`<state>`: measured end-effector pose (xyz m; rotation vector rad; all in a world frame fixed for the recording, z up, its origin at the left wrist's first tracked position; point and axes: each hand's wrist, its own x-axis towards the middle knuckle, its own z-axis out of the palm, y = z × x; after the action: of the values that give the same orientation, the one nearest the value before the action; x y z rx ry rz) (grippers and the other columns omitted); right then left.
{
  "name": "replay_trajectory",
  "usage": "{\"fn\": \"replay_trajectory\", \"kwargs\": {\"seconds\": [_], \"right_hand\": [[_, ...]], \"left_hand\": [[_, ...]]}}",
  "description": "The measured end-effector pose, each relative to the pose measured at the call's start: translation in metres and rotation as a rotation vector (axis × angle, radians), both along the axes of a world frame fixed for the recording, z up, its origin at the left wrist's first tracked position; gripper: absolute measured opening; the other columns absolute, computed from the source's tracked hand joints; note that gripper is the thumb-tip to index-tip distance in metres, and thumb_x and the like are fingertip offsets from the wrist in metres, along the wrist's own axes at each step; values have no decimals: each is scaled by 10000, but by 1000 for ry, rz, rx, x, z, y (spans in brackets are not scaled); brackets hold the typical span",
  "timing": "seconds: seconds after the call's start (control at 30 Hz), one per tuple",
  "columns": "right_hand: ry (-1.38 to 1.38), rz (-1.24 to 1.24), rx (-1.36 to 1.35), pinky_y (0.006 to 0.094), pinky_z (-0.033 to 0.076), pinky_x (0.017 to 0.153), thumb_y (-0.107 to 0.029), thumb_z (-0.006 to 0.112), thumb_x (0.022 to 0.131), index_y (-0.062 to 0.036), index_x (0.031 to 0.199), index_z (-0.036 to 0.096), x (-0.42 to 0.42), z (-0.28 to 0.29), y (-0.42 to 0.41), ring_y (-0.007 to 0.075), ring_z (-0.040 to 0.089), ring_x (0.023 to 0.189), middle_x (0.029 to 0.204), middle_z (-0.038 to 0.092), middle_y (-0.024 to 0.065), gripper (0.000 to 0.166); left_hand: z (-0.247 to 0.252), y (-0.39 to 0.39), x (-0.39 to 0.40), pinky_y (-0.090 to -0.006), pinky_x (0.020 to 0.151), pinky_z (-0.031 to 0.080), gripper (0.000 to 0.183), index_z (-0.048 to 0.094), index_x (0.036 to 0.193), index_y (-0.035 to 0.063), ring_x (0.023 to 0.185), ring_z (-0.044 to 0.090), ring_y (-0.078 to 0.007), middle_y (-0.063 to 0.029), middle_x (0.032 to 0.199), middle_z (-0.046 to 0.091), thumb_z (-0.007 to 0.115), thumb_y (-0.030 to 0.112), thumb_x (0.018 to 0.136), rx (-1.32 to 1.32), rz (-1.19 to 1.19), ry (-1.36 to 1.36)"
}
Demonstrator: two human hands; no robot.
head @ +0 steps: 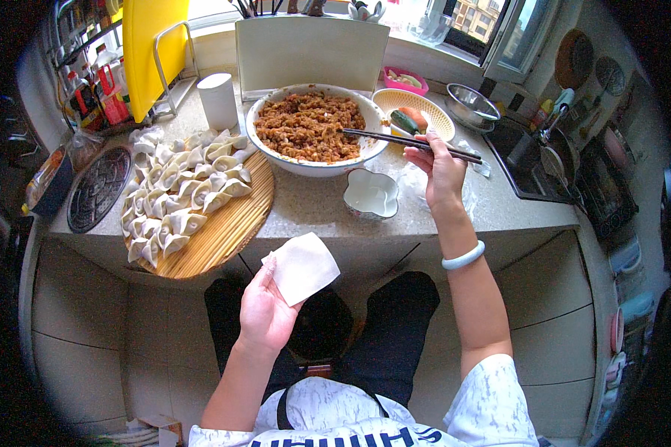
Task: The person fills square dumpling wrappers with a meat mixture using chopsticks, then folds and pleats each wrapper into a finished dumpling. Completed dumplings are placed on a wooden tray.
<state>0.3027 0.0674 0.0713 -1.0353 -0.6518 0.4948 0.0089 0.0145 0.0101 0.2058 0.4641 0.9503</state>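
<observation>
On my left hand (pixel 268 313), in front of the counter's edge, lies a pale square dough wrapper (pixel 306 268), with my thumb on its corner. A pair of dark chopsticks (pixel 414 143) is held in my right hand (pixel 444 173), their tips over the minced filling (pixel 307 125) in a large white enamel basin (pixel 313 169). Left of the basin, many folded wontons (pixel 184 184) cover much of a round reed tray (pixel 246 223). A small white flower-shaped bowl (pixel 371 194) stands on the counter in front of the basin.
A white cylindrical container (pixel 218 103) and a yellow cutting board (pixel 151 56) stand at the back left. A yellow basket (pixel 442 120) holds a cucumber and an orange vegetable. Behind are a pink bowl (pixel 405 82) and a metal bowl (pixel 472 103). The sink (pixel 528 156) is at right.
</observation>
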Motion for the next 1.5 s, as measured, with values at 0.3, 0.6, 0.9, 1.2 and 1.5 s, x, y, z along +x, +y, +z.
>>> {"fn": "replay_trajectory", "kwargs": {"seconds": [0.3, 0.6, 0.9, 1.2, 1.5], "right_hand": [[-75, -31, 25, 273, 586, 520, -180, 586, 901, 30, 984, 632, -2, 7, -3, 179, 665, 563, 787, 664, 136, 230], [-198, 113, -83, 277, 575, 518, -289, 629, 883, 76, 897, 646, -10, 5, -5, 186, 657, 552, 749, 661, 146, 365], [-222, 89, -97, 259, 561, 500, -317, 627, 883, 80, 874, 644, -11, 6, -10, 190, 657, 546, 736, 659, 153, 397], [-222, 9, -49, 297, 595, 526, -325, 546, 929, 82, 867, 620, -27, -3, -2, 224, 677, 580, 742, 656, 178, 418], [103, 59, -117, 335, 595, 683, -286, 505, 950, 77, 930, 597, -15, -16, 0, 239, 691, 698, 807, 662, 190, 375]], "left_hand": [[14, 8, 4, -496, 1061, 331, 449, 369, 1344, -9, 1251, 441, -316, -168, 1337, 468, 283, 273, 1006, 96, -55, -80], [9, 5, 4, -474, 1057, 345, 442, 367, 1352, -1, 1246, 450, -302, -159, 1331, 476, 278, 255, 1003, 53, -85, -78], [2, 1, -1, -468, 1055, 350, 450, 375, 1346, -10, 1239, 459, -303, -162, 1334, 475, 280, 263, 1001, 60, -107, -57], [-1, -3, 2, -493, 1077, 305, 460, 371, 1345, -27, 1267, 422, -319, -172, 1355, 455, 293, 269, 1001, 43, -121, -91], [12, 7, 2, -467, 1050, 356, 442, 377, 1335, -5, 1229, 466, -300, -165, 1311, 492, 293, 274, 1003, 52, -65, -9]]}}
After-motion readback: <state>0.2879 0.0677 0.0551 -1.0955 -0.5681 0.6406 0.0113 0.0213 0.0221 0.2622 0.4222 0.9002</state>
